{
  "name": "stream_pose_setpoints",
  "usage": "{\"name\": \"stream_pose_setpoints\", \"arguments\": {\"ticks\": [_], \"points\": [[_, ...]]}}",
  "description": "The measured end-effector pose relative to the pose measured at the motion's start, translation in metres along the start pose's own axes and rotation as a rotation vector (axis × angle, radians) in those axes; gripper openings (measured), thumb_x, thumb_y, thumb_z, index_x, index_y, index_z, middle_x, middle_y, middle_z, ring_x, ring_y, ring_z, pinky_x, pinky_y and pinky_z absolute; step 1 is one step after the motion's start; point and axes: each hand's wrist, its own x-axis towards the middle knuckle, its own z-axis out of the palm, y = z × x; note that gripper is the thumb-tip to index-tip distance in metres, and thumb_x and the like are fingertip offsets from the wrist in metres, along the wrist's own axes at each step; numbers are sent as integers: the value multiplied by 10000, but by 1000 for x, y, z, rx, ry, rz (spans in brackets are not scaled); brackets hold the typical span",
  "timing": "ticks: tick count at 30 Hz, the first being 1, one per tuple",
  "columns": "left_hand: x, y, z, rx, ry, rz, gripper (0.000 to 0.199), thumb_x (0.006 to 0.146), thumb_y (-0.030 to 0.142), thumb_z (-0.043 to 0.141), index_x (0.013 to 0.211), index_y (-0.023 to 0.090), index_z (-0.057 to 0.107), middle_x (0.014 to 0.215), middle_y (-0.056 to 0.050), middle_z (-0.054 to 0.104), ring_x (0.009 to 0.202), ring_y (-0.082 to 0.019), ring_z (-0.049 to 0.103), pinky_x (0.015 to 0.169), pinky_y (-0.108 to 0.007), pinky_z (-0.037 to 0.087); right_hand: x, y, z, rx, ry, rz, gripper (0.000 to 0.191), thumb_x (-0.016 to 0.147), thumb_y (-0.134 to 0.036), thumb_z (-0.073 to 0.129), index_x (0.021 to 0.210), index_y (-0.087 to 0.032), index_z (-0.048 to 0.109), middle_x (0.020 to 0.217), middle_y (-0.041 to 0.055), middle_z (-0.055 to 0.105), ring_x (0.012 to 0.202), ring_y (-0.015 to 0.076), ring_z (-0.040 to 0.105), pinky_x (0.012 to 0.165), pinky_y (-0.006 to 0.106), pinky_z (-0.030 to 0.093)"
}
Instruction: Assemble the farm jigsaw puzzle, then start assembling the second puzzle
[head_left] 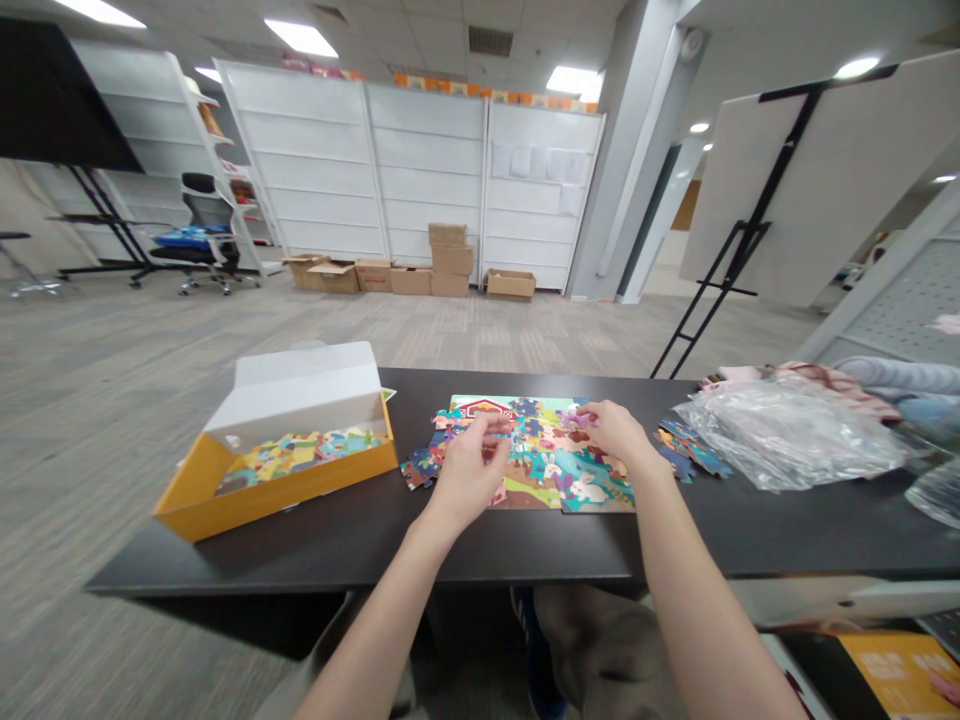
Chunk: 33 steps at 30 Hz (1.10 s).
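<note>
Left hand: is curving over the puzzle's left part; fingers are bending loosely, a gap is showing between thumb and fingers, nothing visibly being held (pixel 478 458)
Right hand: is reaching over the puzzle's upper right, fingertips are bunching near a purple patch; can't tell if they're pinching a piece or just touching (pixel 613 430)
Puzzle: is lying mid-table between and under both hands, partly assembled, a white rabbit is showing near its lower right (pixel 551 467)
Loose pieces: are sitting just beside the puzzle, left (pixel 420 466) and right
Yellow box: is standing open at table left, white lid is tilting up (pixel 300 492)
Box pieces: are piling inside (pixel 289 457)
Plastic wrap: is lying at table right (pixel 795 430)
Black table: is bearing everything (pixel 337 552)
</note>
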Motion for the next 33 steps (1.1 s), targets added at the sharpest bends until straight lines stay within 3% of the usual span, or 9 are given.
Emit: {"name": "stream_pose_setpoints", "arguments": {"ticks": [4,18,23,30,33], "points": [[-1,3,0,8,3,-6,199,861,182,585,1058,201,610,1071,-78,729,862,-176,721,801,-326,584,-1,0,2,15,22,0,306,855,-201,558,1046,-251,791,1116,98,743,1027,246,674,787,259,477],[-2,5,-1,53,-32,13,190,869,160,556,1048,199,604,1068,-74,728,869,-174,721,795,-322,596,2,6,7,117,-1,50,285,804,-206,591,992,-233,803,918,68,780,803,197,697,654,240,455],[-2,2,-3,73,-26,27,177,870,174,553,1031,212,614,1048,-59,735,868,-178,725,782,-320,597,3,11,10,113,44,24,311,785,-195,615,1043,-229,784,980,69,775,881,197,694,715,227,469],[5,-5,-25,128,97,30,164,865,218,577,1020,205,629,1026,-70,738,896,-192,723,817,-336,592,2,8,11,99,35,41,278,787,-178,597,977,-229,793,957,68,770,872,201,686,711,233,457],[7,-8,-42,133,166,6,189,875,279,587,1039,193,626,1062,-88,730,946,-205,720,839,-341,584,3,10,10,127,82,33,331,793,-179,592,1076,-209,760,993,76,755,876,198,675,736,240,462]]}}
